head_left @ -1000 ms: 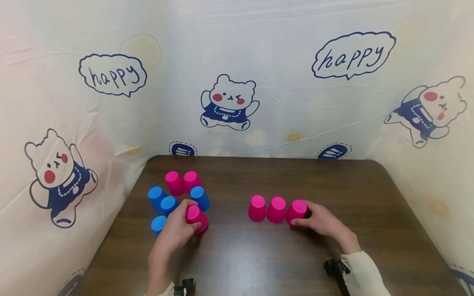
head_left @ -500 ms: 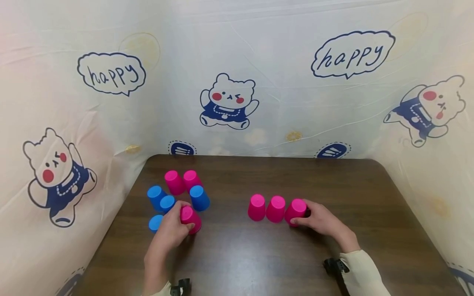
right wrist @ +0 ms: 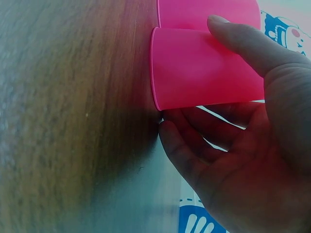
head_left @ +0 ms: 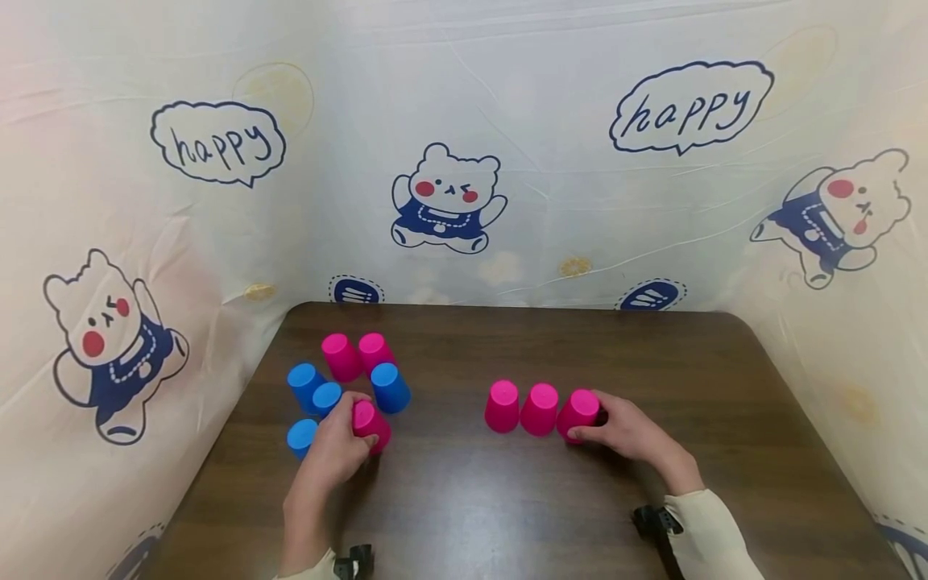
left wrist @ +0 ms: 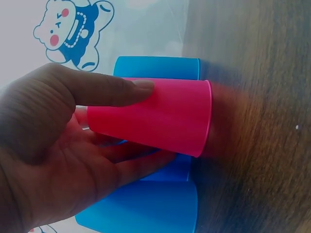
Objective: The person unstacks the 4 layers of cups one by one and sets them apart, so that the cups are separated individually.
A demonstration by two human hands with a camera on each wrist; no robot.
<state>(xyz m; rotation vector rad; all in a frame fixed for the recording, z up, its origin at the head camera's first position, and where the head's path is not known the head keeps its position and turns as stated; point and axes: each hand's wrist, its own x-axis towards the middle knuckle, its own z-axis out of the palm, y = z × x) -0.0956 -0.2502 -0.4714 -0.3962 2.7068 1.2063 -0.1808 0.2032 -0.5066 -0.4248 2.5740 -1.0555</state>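
My left hand (head_left: 339, 443) grips an upside-down pink cup (head_left: 373, 427), thumb on the near side and fingers behind it. In the left wrist view this pink cup (left wrist: 160, 114) stands close to blue cups (left wrist: 141, 206). Around that hand in the head view are several blue cups, one (head_left: 390, 388) to the right and one (head_left: 301, 437) to the left. On the right, my right hand (head_left: 632, 435) holds the rightmost pink cup (head_left: 578, 414) of a row of three. Its thumb lies on the side of that cup (right wrist: 204, 68) in the right wrist view.
Two pink cups (head_left: 342, 358) stand behind the blue ones. The other cups of the right row, a middle one (head_left: 540, 409) and a left one (head_left: 503, 407), stand side by side. The brown wooden table (head_left: 464, 499) meets a printed curtain (head_left: 551, 193) at its back edge.
My left hand has shifted a little to the left with its pink cup, and the blue cup beside it moved slightly left too. My right hand keeps its place on its cup.
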